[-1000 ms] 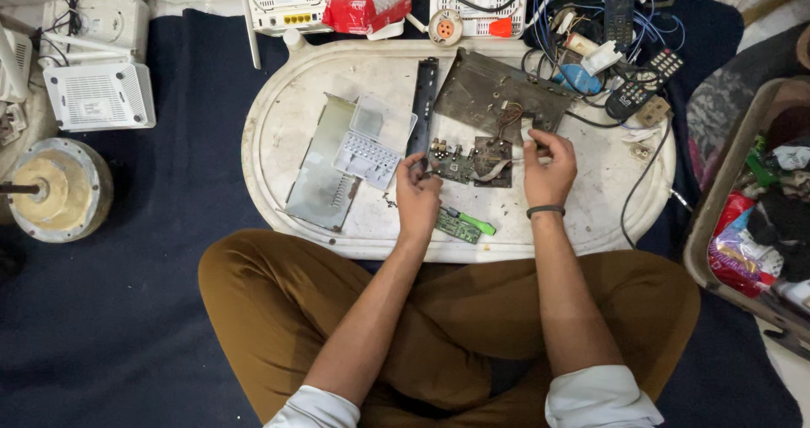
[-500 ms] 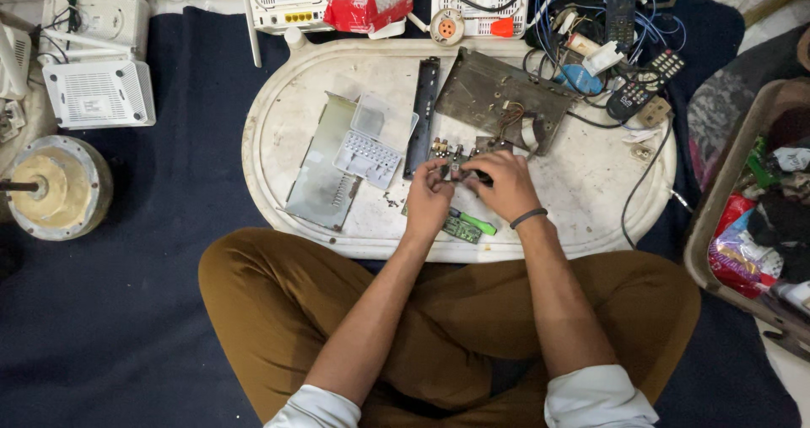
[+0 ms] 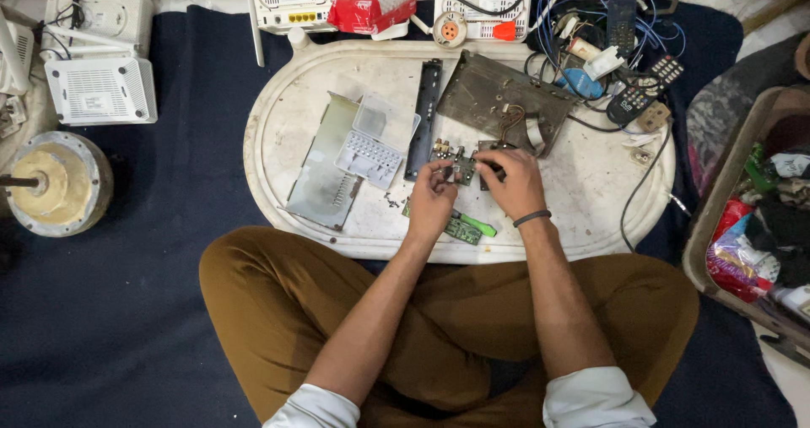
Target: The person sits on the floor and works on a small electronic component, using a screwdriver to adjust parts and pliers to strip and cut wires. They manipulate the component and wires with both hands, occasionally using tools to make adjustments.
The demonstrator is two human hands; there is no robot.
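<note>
Both hands, left hand (image 3: 432, 198) and right hand (image 3: 509, 183), gripping circuit board (image 3: 460, 168) mid-tray (image 3: 278, 217).

Scuffed white plastic tray (image 3: 278, 166), matt.

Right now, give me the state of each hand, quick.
Left hand: fingers closed, pinching the small circuit board on the white tray.
Right hand: fingers curled on the same board's right end.

White oval tray (image 3: 278, 183), metal plates (image 3: 325, 175), possibly circuit boards (image 3: 456, 225)
</note>
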